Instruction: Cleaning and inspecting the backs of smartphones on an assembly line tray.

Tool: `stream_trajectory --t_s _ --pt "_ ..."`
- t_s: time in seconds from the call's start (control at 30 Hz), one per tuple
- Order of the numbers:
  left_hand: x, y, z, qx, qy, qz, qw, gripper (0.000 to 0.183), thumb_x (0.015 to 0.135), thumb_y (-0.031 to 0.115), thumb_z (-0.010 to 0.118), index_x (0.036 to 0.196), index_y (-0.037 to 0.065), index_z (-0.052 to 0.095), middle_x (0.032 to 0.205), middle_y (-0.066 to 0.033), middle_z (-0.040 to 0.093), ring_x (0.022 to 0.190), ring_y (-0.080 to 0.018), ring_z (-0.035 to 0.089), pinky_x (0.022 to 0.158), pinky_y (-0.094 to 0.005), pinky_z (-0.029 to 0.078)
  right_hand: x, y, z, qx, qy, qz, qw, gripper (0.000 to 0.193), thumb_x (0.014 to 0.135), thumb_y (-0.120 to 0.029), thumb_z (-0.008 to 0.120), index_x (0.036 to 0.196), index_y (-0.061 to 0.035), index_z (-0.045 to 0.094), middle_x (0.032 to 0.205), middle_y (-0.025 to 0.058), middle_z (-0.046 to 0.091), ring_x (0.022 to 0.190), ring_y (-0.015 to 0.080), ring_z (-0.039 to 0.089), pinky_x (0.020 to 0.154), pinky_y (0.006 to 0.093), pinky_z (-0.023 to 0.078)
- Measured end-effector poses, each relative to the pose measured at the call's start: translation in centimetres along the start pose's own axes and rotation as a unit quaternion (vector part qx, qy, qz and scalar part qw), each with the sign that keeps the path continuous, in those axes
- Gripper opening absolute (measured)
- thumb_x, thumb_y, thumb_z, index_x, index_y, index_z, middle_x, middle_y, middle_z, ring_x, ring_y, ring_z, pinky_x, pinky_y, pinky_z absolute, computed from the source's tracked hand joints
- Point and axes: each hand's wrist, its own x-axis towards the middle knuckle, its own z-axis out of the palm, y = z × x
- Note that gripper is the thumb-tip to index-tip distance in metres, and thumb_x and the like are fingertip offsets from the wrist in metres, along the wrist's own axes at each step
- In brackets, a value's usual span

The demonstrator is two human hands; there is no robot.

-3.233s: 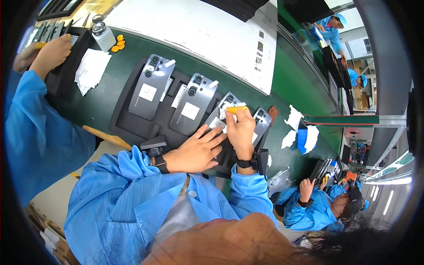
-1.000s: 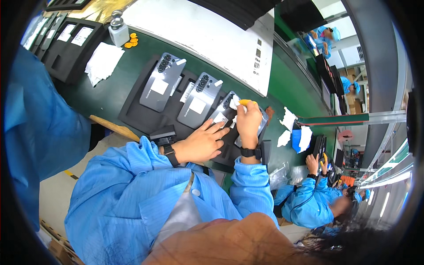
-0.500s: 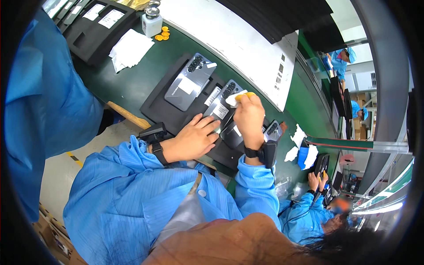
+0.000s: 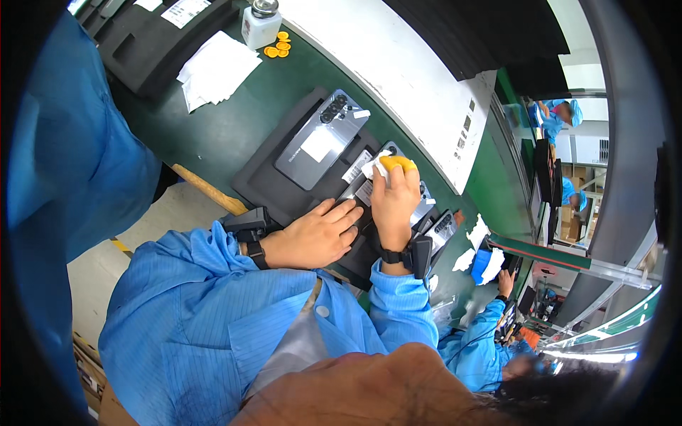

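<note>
My right hand (image 4: 393, 204), with a yellow cover on one fingertip, presses a small white wipe (image 4: 374, 165) onto a grey phone (image 4: 364, 183) lying back-up in a black foam tray (image 4: 264, 179). My left hand (image 4: 316, 236) lies flat with fingers spread on the near end of that phone and tray, holding it down. A second grey phone (image 4: 318, 139) with a white sticker lies to the left in the same tray. Another phone (image 4: 442, 228) shows to the right of my right wrist.
The trays sit on a green belt (image 4: 234, 121). White wipes (image 4: 215, 67), several yellow finger covers (image 4: 277, 45) and a small clear bottle (image 4: 259, 21) lie at the back left. A person's blue sleeve (image 4: 64, 149) fills the left. Another worker's hand (image 4: 504, 280) works at the right.
The view has swung, so trays and hands sit lower and more central. My right hand has kept rubbing the wipe over the same phone; my left hand stays flat on it.
</note>
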Motion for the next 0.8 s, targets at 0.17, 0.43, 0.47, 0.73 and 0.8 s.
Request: stream_trajectory --t_s 0.17,0.43,0.47,0.73,0.8 --pt "0.0 -0.1 0.2 -0.011 0.006 0.006 1.000 0.036 0.087 0.028 0.068 0.112 0.002 0.067 0.138 -0.0197 0.053 0.133 -0.0359 0.045 0.104 -0.0504 0.040 -0.5 -0.4 0.3 -0.026 -0.008 -0.010 1.000 0.021 0.082 -0.016 0.076 0.100 -0.0051 0.072 0.101 0.0116 0.063 0.088 0.0314 0.058 0.077 0.0420 0.047" --pt "-0.2 -0.2 0.8 -0.014 0.017 0.006 1.000 0.035 0.087 0.028 0.068 0.111 0.002 0.067 0.138 -0.0198 0.054 0.133 -0.0362 0.045 0.102 -0.0507 0.041 -0.2 1.2 0.1 -0.040 0.002 -0.007 0.999 0.011 0.080 -0.011 0.071 0.085 -0.0017 0.067 0.088 0.0149 0.061 0.082 0.0344 0.058 0.071 0.0460 0.046" --pt "-0.2 -0.1 0.9 -0.013 0.021 0.008 1.000 0.035 0.087 0.028 0.068 0.111 0.002 0.067 0.137 -0.0197 0.054 0.132 -0.0362 0.046 0.102 -0.0507 0.042 -0.6 1.3 0.0 -0.039 0.001 -0.010 0.999 0.011 0.080 -0.011 0.071 0.085 -0.0017 0.067 0.088 0.0149 0.061 0.082 0.0344 0.058 0.071 0.0460 0.046" --pt "0.0 -0.1 0.3 -0.007 0.002 0.001 1.000 0.036 0.088 0.028 0.067 0.113 0.002 0.067 0.138 -0.0189 0.054 0.132 -0.0356 0.046 0.102 -0.0498 0.042 -1.1 0.1 0.3 0.017 -0.018 -0.036 0.999 0.009 0.078 -0.008 0.071 0.085 -0.0026 0.068 0.089 0.0132 0.063 0.081 0.0346 0.057 0.071 0.0433 0.048" --pt "-0.1 0.0 0.3 0.001 -0.001 -0.003 1.000 0.036 0.088 0.028 0.066 0.113 0.003 0.067 0.138 -0.0187 0.054 0.132 -0.0352 0.046 0.102 -0.0498 0.042 0.6 -0.3 0.7 -0.007 -0.011 -0.054 0.998 0.008 0.079 -0.010 0.071 0.084 -0.0029 0.068 0.087 0.0137 0.062 0.081 0.0343 0.057 0.070 0.0442 0.047"
